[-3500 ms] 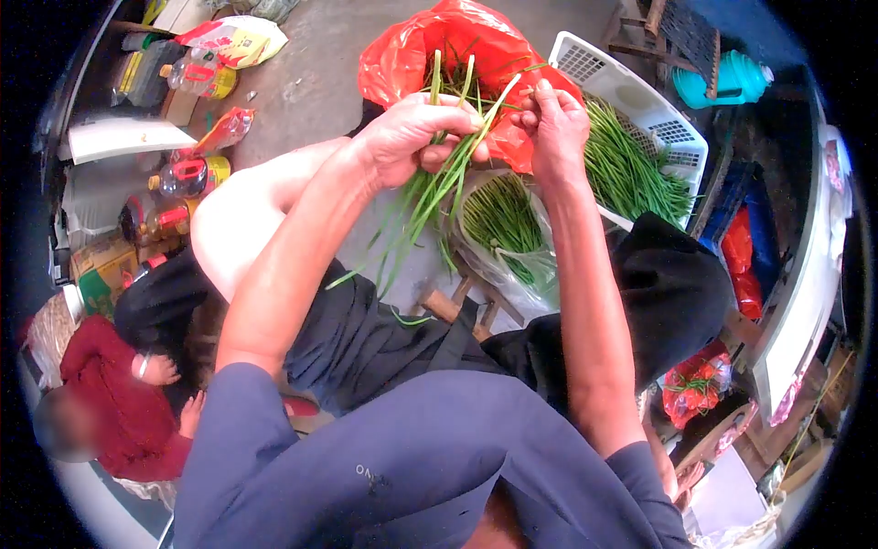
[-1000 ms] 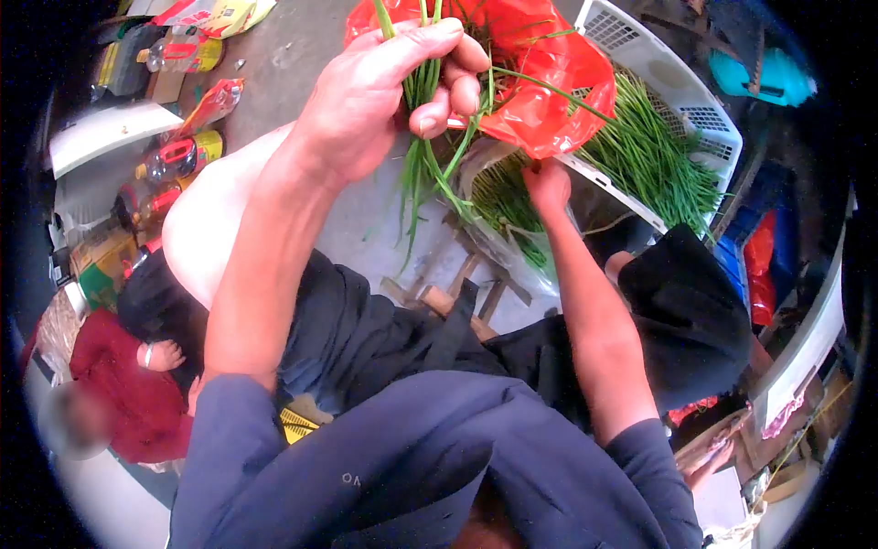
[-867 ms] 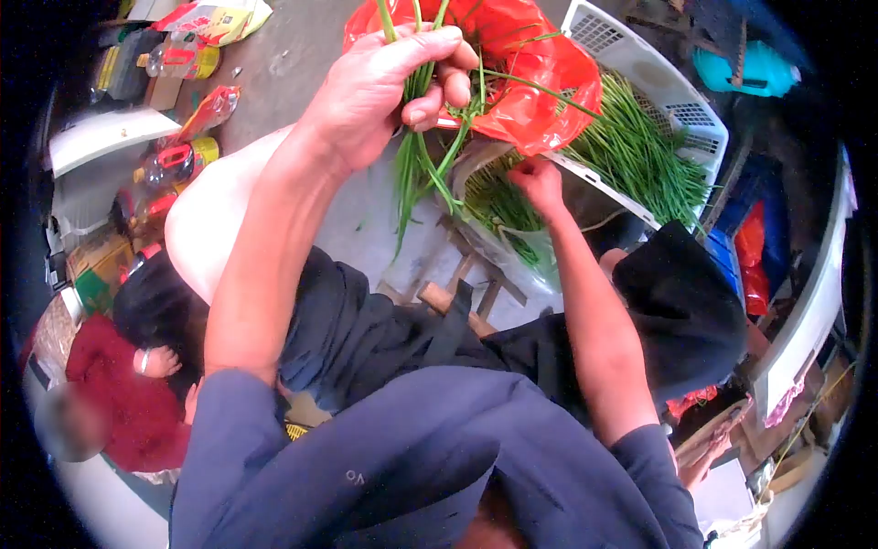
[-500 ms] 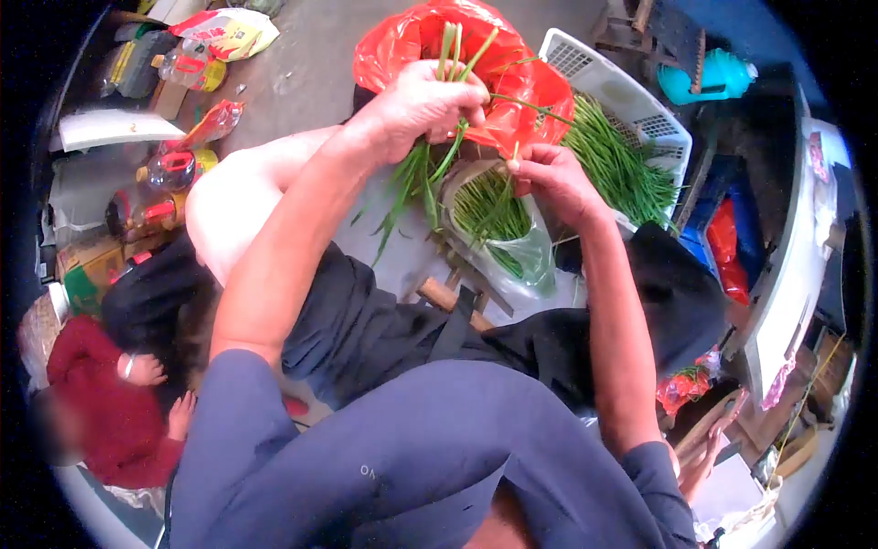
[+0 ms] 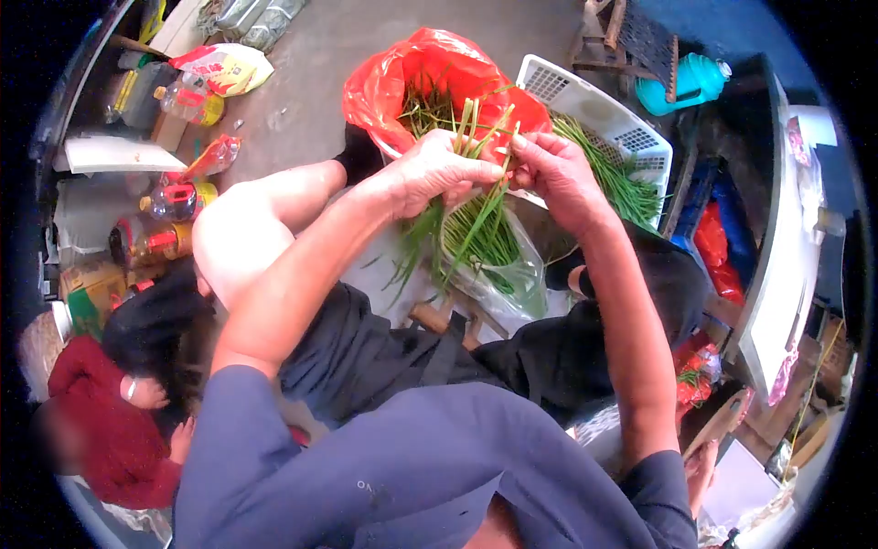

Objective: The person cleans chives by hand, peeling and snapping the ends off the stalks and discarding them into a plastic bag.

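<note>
My left hand (image 5: 441, 174) is closed around a small bunch of green chives (image 5: 468, 123). Their pale cut ends point up past the fingers, and the leaves hang below. Close beside it, my right hand (image 5: 560, 178) pinches the end of a chive stalk, fingertips nearly touching the left hand. Behind both hands stands a bucket lined with a red plastic bag (image 5: 370, 87), with loose green and brownish trimmings inside. Below the hands, a clear plastic bag (image 5: 526, 284) holds more chives. To the right, a white basket (image 5: 594, 91) has a heap of chives in it.
A person in a dark red top (image 5: 110, 412) sits at lower left. Oil bottles (image 5: 174, 199) and packets line the left side. A wooden stool (image 5: 631, 41) and a teal jug (image 5: 686, 82) stand at back right. Another person's hand (image 5: 702, 467) shows at lower right.
My right hand has moved up and in toward my left hand. The left hand, still holding the chives, is lower in view. The view has shifted, showing more inside the red bag.
</note>
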Motion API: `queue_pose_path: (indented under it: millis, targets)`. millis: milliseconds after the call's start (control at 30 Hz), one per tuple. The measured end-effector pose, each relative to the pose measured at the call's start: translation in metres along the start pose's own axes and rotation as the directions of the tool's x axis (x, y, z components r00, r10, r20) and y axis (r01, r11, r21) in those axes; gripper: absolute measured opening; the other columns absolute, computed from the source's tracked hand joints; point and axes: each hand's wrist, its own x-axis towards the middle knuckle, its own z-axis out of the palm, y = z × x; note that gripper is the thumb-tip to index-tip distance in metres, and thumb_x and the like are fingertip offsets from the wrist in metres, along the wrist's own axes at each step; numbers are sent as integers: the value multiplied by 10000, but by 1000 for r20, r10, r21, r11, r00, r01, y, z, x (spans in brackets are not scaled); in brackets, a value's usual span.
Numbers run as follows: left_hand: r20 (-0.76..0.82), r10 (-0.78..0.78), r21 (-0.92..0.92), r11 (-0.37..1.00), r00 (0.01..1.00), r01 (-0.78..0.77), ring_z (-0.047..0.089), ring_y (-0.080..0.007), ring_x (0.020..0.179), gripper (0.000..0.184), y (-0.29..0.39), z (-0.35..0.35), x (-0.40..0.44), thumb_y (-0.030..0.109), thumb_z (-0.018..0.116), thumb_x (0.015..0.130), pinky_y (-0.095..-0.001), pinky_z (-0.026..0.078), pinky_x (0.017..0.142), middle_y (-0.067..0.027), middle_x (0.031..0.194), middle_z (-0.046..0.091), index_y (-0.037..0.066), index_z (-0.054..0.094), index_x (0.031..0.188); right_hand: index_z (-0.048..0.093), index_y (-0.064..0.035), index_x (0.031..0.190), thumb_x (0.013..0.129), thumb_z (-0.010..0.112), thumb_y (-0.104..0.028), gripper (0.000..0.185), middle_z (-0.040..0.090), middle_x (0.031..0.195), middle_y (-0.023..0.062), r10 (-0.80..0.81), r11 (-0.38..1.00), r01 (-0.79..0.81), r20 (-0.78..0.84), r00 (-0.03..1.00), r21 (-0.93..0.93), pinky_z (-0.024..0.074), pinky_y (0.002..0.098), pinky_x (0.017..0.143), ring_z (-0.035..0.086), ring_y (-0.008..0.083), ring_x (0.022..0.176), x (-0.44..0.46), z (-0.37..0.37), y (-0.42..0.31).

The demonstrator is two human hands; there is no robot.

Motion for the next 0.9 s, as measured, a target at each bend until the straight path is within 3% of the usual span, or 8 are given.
queue_pose_path:
  millis: [100, 300, 467, 600, 767, 833, 900]
  targets:
    - [-57, -21, -8, 1000, 998, 20, 414, -20, 479, 196, 1, -1, 1, 152, 736, 782, -180, 282, 427, 51, 676, 561, 70, 635, 929, 630, -58, 859, 895, 619, -242, 188, 618, 711, -6, 6, 997, -4, -25, 1000, 75, 432, 188, 556, 534, 53, 578, 5, 2, 9]
    - [-66, 32, -5, 999, 997, -32, 423, -28, 476, 167, -2, -2, 4, 158, 731, 781, -188, 291, 424, 29, 671, 584, 70, 632, 883, 635, -56, 851, 891, 625, -274, 222, 605, 685, -14, -51, 998, 53, -66, 997, 39, 424, 204, 508, 516, 54, 534, 16, 9, 12]
    - [-80, 21, -54, 998, 997, -25, 444, -39, 442, 111, -3, -13, 9, 139, 693, 795, -186, 299, 401, -49, 726, 657, 68, 615, 831, 624, -38, 866, 908, 596, -291, 258, 614, 715, 10, -38, 997, 44, -91, 995, 68, 459, 207, 535, 552, 69, 553, 20, 15, 8]
    - [-81, 7, -87, 996, 997, -14, 454, -42, 436, 102, -2, -16, 8, 127, 681, 799, -185, 306, 395, -61, 712, 654, 61, 605, 815, 616, -15, 890, 922, 568, -325, 315, 629, 749, 40, -54, 995, 68, -170, 984, 76, 481, 221, 562, 574, 89, 574, 25, 11, 7]
    - [-109, 43, -66, 997, 993, -50, 454, -45, 435, 97, 0, -18, 10, 130, 668, 808, -194, 319, 401, -64, 709, 652, 60, 602, 821, 628, -11, 907, 917, 582, -307, 299, 627, 750, 29, -52, 993, 60, -75, 996, 106, 483, 225, 584, 584, 93, 611, 27, 19, 3]
    - [-112, 50, -72, 996, 992, -58, 449, -46, 432, 99, 1, -20, 10, 131, 667, 810, -195, 320, 402, -61, 709, 650, 60, 601, 833, 638, -20, 874, 904, 605, -291, 275, 623, 738, 17, -157, 977, 153, -20, 987, -148, 477, 226, 582, 581, 84, 627, 29, 22, 6]
    - [-113, 57, -78, 995, 992, -66, 445, -47, 429, 103, 2, -21, 9, 132, 665, 811, -197, 321, 402, -58, 710, 648, 60, 600, 845, 645, -23, 827, 892, 622, -274, 260, 619, 710, 15, -189, 971, 183, -21, 982, -156, 463, 231, 562, 567, 77, 615, 31, 26, 8]
